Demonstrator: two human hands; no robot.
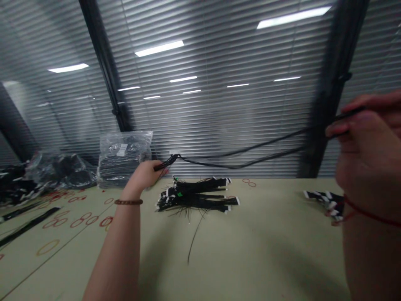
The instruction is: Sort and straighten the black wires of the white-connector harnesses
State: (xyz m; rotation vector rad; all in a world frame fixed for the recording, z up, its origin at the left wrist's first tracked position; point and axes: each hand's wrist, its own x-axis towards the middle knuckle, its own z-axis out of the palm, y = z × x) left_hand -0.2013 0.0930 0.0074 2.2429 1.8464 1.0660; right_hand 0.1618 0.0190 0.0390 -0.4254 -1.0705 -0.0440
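Black cables [238, 166] stretch in the air between my two hands, in two strands that sag a little. My left hand [150, 173], left of centre, is closed around their bunched end, where a small white piece shows. At the right edge, my right hand [369, 133] is raised higher and nearer the camera, pinching the other end between thumb and fingers. Below the strands, a bundle of black cables with white connectors [197, 195] lies on the pale green table [244, 259].
Clear plastic bags of black items [120, 161] stand at the back left, beside a dark cable pile [15, 188]. More white-ended cables [328, 202] lie near my right wrist. Red rings [83, 219] dot the table's left. Blinds [219, 104] rise behind.
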